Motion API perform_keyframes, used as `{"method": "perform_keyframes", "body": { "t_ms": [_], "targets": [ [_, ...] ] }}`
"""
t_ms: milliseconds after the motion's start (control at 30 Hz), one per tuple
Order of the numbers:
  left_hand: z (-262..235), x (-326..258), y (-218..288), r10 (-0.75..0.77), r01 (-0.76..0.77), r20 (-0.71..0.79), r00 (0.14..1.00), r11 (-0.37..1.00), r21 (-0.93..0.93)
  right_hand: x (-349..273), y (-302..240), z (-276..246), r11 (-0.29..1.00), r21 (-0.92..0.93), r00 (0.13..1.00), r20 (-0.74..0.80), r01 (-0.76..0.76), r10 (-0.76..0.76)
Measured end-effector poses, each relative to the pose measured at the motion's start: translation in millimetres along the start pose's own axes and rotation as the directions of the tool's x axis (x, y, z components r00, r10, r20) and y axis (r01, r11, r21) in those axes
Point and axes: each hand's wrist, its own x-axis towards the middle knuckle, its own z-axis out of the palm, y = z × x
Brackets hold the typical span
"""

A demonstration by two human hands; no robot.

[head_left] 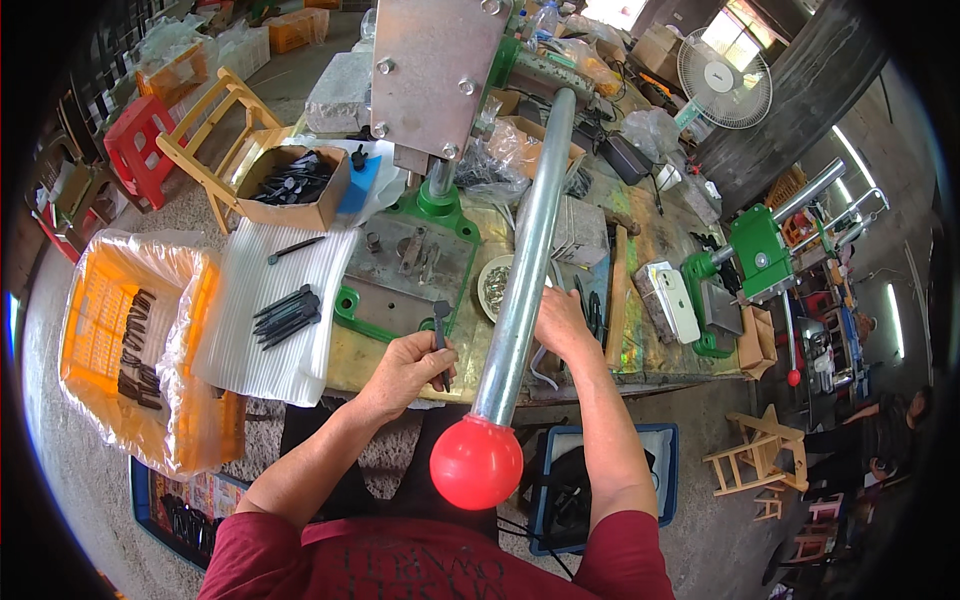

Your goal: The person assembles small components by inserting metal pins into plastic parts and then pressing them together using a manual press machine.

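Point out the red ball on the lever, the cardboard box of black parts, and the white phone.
Red ball (476, 463), head view, middle of ball.
Cardboard box (318, 213), head view, front wall.
White phone (679, 303), head view, its back.

Long press lever (527, 255) w/ red ball knob (476, 462) cuts between both hands, blocking sideways passage. Left of lever: die plate (405, 265) is open from front. Right of lever: bench crowded w/ phone (678, 303), wooden handle (617, 290).
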Motion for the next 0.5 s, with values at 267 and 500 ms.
{"method": "perform_keyframes", "body": {
  "t_ms": [267, 500],
  "targets": [
    [-2.1, -9.1, -17.2, -0.042, 0.036, -0.049, 0.998, 0.993, -0.112, 2.8, -8.4, -9.4, 0.990, -0.136, 0.981, 0.193, 0.024, 0.002],
    [-3.5, -17.8, -19.0, -0.033, 0.028, -0.034, 0.999, 0.988, -0.154, -2.1, -4.4, -14.0, 0.995, -0.104, 0.993, 0.117, 0.008, 0.005]
  ]
}}
